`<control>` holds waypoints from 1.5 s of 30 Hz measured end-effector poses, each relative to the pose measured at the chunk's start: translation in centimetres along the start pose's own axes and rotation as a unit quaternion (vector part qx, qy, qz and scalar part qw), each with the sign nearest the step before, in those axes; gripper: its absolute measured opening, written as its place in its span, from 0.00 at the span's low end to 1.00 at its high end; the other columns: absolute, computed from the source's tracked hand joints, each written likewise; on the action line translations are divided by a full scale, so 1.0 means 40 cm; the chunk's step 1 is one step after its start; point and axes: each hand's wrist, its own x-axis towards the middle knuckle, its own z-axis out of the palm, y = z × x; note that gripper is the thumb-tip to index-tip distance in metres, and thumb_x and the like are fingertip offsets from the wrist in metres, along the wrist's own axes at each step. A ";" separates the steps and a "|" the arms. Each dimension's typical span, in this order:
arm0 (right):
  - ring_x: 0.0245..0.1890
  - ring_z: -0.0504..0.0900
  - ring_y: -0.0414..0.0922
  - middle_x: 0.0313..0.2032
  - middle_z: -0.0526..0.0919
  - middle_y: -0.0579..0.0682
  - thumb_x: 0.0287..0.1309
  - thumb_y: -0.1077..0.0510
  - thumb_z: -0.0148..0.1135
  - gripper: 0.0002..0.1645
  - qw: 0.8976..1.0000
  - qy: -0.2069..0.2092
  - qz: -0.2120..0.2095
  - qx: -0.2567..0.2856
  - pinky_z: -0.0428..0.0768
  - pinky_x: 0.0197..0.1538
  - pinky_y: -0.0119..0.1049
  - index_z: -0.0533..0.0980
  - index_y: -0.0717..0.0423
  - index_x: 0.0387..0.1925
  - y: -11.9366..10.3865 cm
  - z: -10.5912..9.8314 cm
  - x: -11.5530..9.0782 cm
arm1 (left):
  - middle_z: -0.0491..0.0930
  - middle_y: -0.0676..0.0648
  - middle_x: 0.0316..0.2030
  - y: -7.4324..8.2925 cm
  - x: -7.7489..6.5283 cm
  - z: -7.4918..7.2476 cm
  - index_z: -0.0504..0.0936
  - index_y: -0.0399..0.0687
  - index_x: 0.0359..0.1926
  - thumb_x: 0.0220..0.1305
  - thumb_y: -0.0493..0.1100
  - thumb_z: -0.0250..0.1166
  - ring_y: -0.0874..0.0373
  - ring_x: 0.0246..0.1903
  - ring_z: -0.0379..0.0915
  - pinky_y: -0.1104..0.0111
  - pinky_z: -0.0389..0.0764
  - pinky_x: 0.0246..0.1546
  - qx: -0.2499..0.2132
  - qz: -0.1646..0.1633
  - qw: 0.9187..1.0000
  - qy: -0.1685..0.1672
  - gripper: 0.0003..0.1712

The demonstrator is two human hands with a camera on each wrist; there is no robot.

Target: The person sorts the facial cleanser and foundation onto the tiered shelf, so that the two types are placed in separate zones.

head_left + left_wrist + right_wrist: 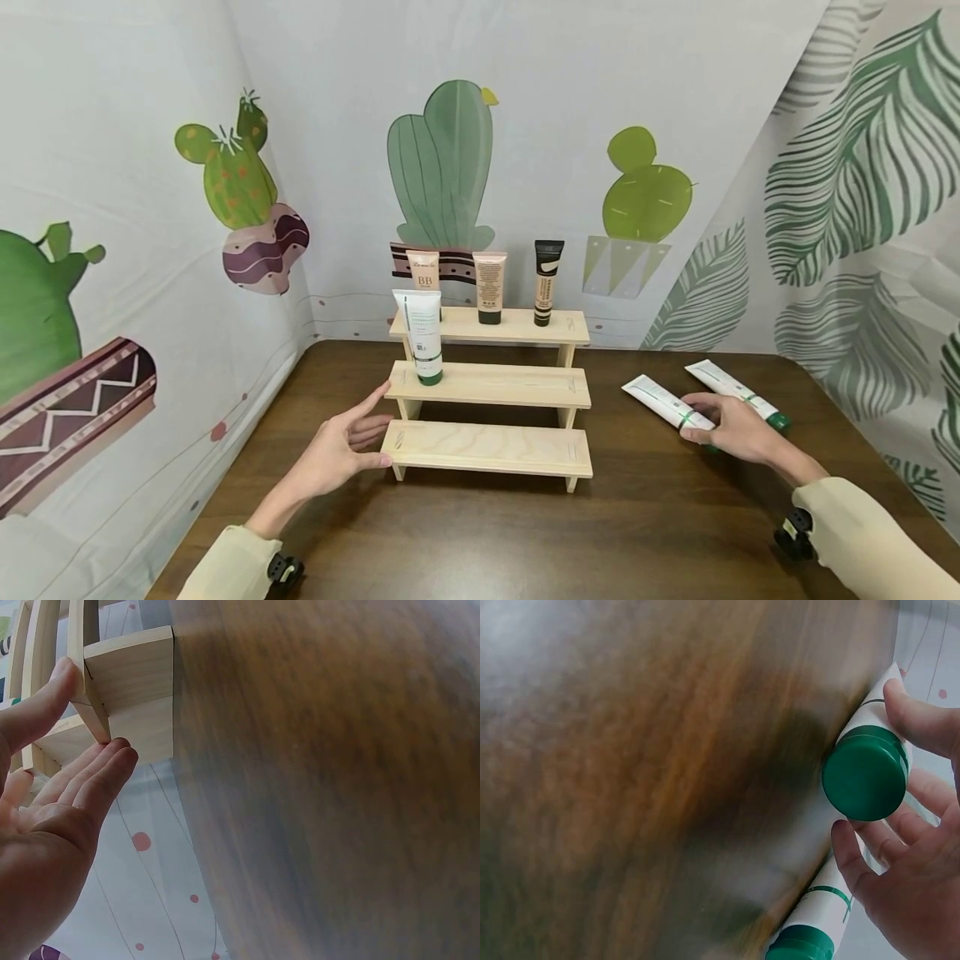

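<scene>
My left hand (333, 454) rests at the left end of a three-step wooden display stand (487, 442). Its thumb touches the lowest step, and straight fingers (109, 776) reach along the stand's side. At the right, my right hand (738, 429) holds a white squeeze tube (660, 402) lying on the table, thumb on one side and fingers on the other. The tube's green cap (866, 776) faces the right wrist camera. Beside it lies a second white tube (731, 387) with a green cap. A similar white tube (423, 333) stands cap-down at the left of the middle step.
The top step bears a beige BB tube (423, 271), partly hidden, another beige tube (490, 287) with a dark cap, and a black-and-tan tube (547, 283). The brown table (487, 542) ends against a white cactus-print cloth (540, 125) behind and at both sides.
</scene>
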 end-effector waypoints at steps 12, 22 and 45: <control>0.38 0.81 0.45 0.46 0.86 0.57 0.66 0.54 0.74 0.29 1.000 -0.006 -0.007 0.014 0.79 0.33 0.33 0.79 0.69 0.60 -0.008 0.000 -0.014 | 0.73 0.22 0.64 -0.004 0.001 0.001 0.58 0.57 0.84 0.53 0.25 0.80 0.35 0.64 0.75 0.52 0.81 0.62 -0.001 0.007 1.000 -0.002 0.63; 0.34 0.78 0.39 0.39 0.82 0.49 0.67 0.57 0.73 0.26 0.999 -0.029 -0.025 0.019 0.78 0.33 0.33 0.79 0.71 0.58 -0.003 -0.006 0.007 | 0.73 0.22 0.64 -0.007 0.003 0.004 0.58 0.57 0.84 0.53 0.25 0.80 0.35 0.63 0.75 0.54 0.81 0.61 0.000 0.004 1.000 -0.002 0.63; 0.31 0.75 0.42 0.44 0.84 0.54 0.62 0.61 0.74 0.31 0.994 -0.092 -0.028 0.043 0.75 0.31 0.32 0.76 0.73 0.63 -0.027 -0.019 0.040 | 0.75 0.23 0.63 -0.006 0.005 0.000 0.59 0.58 0.84 0.53 0.25 0.80 0.35 0.63 0.76 0.50 0.81 0.61 -0.001 0.004 1.000 0.000 0.63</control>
